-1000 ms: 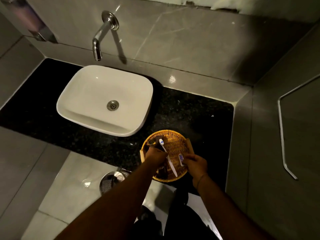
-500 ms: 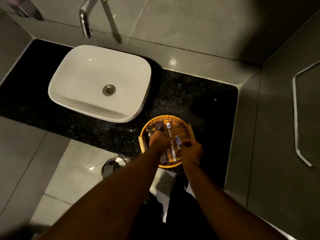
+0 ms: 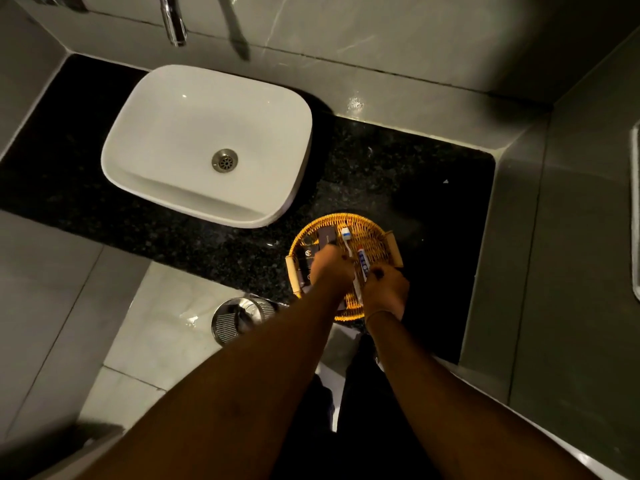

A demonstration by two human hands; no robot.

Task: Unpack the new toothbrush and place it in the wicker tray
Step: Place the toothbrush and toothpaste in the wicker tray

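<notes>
- Grey stone walls close in a black speckled tabletop (image 3: 398, 161), with a white basin (image 3: 207, 143) on its left part and a chrome tap (image 3: 175, 20) above it.
- On the tabletop's near edge, right of the basin, I see the round wicker tray (image 3: 375, 237) with a wooden handle at each side.
- My left hand (image 3: 330, 271) is over the tray's left half, fingers curled downward; I cannot tell whether this grip holds anything.
- My right hand (image 3: 386, 289) is over the tray's near right part, its grip pinched narrow on the lower end of a small blue-and-white tube (image 3: 362, 263).
- I see the toothbrush (image 3: 348, 242) lying in the tray between the two hands, its white head with a blue mark pointing away from me, toward the tray's far rim.
- Its handle runs back toward me through the gap between the hands, just beside the tube; I cannot tell whether either hand touches it.
- Several dark packets (image 3: 327, 235) lie in the tray's left part, partly under my left hand.
- Down on the pale floor tiles, left of my forearms, stands a ribbed metal bin (image 3: 228, 322).
</notes>
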